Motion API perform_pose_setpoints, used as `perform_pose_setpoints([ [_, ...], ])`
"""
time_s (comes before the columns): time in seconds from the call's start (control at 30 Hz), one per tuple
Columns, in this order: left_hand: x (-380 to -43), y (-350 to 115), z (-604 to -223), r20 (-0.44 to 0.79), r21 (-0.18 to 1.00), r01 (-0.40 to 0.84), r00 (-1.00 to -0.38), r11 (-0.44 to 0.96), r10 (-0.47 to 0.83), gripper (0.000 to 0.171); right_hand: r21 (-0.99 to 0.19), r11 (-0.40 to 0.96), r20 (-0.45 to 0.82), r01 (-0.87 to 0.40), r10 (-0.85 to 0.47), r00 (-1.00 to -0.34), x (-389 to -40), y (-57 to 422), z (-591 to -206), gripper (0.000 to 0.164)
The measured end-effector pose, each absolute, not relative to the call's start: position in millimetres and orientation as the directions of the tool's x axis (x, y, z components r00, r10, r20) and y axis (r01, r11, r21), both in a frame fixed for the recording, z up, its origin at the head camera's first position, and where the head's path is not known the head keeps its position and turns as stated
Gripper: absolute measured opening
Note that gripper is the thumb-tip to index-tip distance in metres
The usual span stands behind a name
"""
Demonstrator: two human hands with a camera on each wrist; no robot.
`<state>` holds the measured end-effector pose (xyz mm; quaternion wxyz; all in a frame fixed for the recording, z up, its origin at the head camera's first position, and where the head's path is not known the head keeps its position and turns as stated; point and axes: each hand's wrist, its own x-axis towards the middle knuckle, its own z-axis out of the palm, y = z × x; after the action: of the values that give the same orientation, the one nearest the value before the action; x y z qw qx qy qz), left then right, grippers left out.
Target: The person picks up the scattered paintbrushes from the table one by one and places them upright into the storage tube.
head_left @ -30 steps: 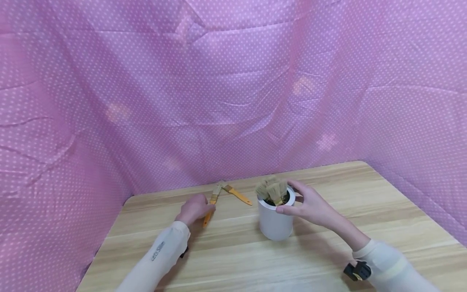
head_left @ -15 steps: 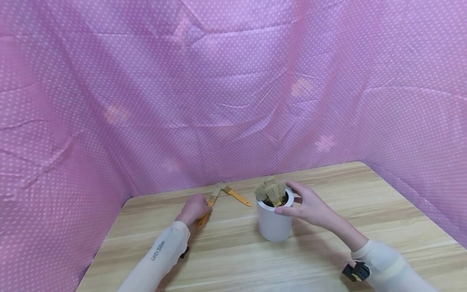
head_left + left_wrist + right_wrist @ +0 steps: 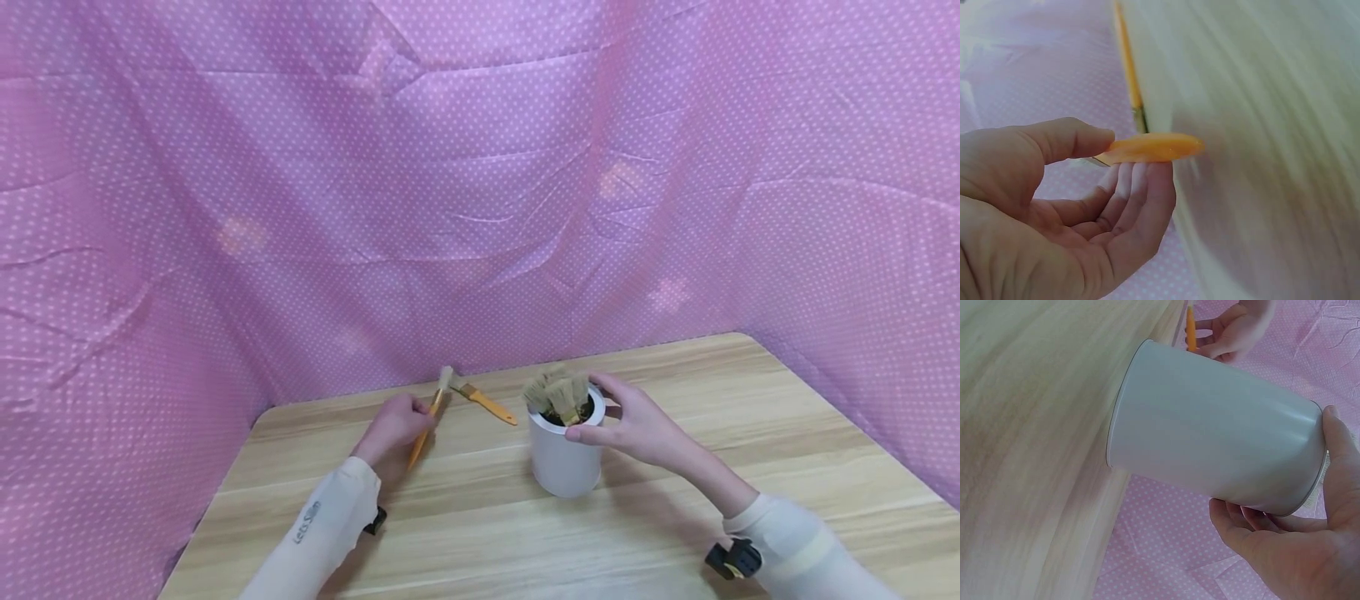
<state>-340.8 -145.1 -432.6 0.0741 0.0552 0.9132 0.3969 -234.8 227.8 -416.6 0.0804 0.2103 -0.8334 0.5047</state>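
My left hand (image 3: 393, 425) pinches a paintbrush (image 3: 1157, 148) by its flat orange handle, between thumb and fingertips. Its pale bristles point to the back of the table, and in the left wrist view the handle sits above the tabletop. A second orange-handled paintbrush (image 3: 491, 407) lies on the table just right of it. My right hand (image 3: 641, 423) holds a white cylindrical pot (image 3: 562, 467) at its top edge, thumb on the near side and fingers round the far side. Several paintbrushes (image 3: 564, 393) stand in the pot with bristles up; their handles are hidden inside.
The pot stands upright on a light wood-grain table (image 3: 480, 533). A pink dotted cloth (image 3: 480, 208) hangs behind and along both sides of the table. Dark cameras are strapped to both wrists, the right one (image 3: 735, 557) showing more fully.
My left hand has tightened its pinch on the paintbrush, turned it on edge and raised it slightly from the table. The right hand and the pot have stayed in place.
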Motion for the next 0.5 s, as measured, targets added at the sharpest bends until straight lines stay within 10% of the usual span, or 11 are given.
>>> perform_pose_setpoints([
  [0.5, -317.7, -122.6, -394.6, -0.021, 0.970, 0.061, -0.945, 0.237, 0.327, 0.025, -0.809, 0.394, 0.350, -0.437, -0.275, -0.896, -234.8, 228.6, -416.8, 0.073],
])
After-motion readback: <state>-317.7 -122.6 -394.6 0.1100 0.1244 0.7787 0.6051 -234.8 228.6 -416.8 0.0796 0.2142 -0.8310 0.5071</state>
